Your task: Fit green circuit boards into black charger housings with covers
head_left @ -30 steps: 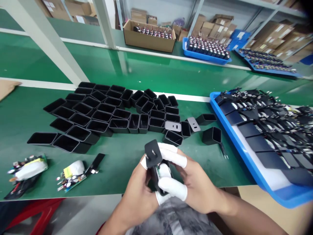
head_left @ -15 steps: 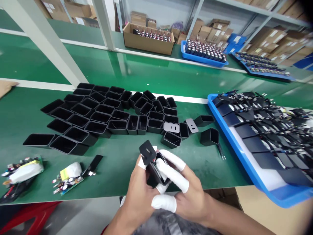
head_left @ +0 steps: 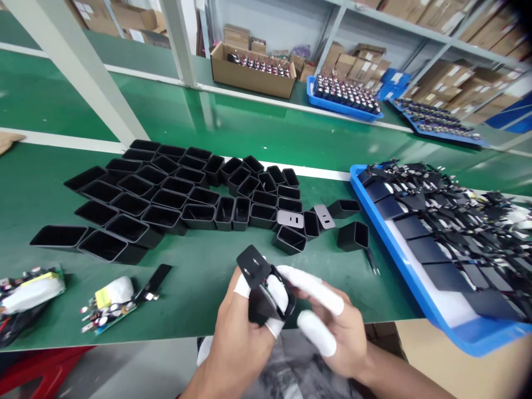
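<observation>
I can't read any words or numbers here; I see white labels (head_left: 455, 73) on the brown boxes (head_left: 434, 73) at the back right, and another on the blue box (head_left: 388, 90) near them; they are all too small and blurry.

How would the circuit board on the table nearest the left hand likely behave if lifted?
The circuit board is probably fragile, since its small parts stand exposed. It may tilt, as the bulky white part sits toward its far side.

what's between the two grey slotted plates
In the head view, one open black case stands between the two grey slotted plates.
</observation>
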### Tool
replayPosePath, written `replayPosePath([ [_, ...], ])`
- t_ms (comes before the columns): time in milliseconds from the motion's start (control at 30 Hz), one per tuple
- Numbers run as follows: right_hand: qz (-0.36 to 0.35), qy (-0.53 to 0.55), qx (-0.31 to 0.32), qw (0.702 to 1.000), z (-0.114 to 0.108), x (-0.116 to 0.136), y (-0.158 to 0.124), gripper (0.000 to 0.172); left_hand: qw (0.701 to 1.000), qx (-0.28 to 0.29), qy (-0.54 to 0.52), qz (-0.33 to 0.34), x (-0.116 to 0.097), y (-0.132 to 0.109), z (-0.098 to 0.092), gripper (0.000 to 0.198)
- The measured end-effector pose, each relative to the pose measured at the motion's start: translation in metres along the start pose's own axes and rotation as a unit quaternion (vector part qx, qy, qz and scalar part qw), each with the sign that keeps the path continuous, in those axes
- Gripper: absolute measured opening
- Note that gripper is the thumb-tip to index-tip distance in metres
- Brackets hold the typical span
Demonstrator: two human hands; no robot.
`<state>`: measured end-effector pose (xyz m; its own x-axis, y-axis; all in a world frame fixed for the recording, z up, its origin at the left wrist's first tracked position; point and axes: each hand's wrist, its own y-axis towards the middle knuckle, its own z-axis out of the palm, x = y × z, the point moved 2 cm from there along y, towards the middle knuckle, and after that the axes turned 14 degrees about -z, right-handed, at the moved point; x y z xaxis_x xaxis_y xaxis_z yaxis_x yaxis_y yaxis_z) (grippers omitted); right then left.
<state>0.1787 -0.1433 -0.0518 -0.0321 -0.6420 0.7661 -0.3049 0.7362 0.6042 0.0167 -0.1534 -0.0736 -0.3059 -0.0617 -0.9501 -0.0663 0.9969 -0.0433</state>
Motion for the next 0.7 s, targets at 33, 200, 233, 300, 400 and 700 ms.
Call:
replayPosePath([
  [33, 0.01, -0.006, -0.003, 1.0, -0.003, 0.0, 0.004, 0.045, 1.0, -0.005, 0.016, 0.012, -0.001, 0.0, -0.001, 0.039],
  [200, -0.002, -0.054, 0.047, 0.997, -0.011, 0.004, 0.026, 0.039, 0.992, -0.004, 0.111, 0.057, -0.008, 0.001, -0.008, 0.052],
  [233, 0.008, -0.051, 0.057, 0.997, -0.011, 0.005, 0.03, 0.034, 0.991, -0.002, 0.121, 0.064, -0.009, 0.001, -0.01, 0.052],
  [300, 0.039, -0.047, 0.073, 0.995, -0.011, 0.006, 0.036, 0.021, 0.989, -0.001, 0.129, 0.077, -0.011, 0.001, -0.012, 0.051],
  [400, 0.089, -0.038, 0.083, 0.992, -0.009, 0.006, 0.043, 0.013, 0.985, -0.002, 0.151, 0.088, -0.012, 0.0, -0.013, 0.053],
  [700, 0.117, -0.027, 0.055, 0.991, -0.007, -0.005, 0.028, 0.018, 0.996, 0.005, 0.084, 0.038, -0.005, 0.003, -0.01, 0.047],
])
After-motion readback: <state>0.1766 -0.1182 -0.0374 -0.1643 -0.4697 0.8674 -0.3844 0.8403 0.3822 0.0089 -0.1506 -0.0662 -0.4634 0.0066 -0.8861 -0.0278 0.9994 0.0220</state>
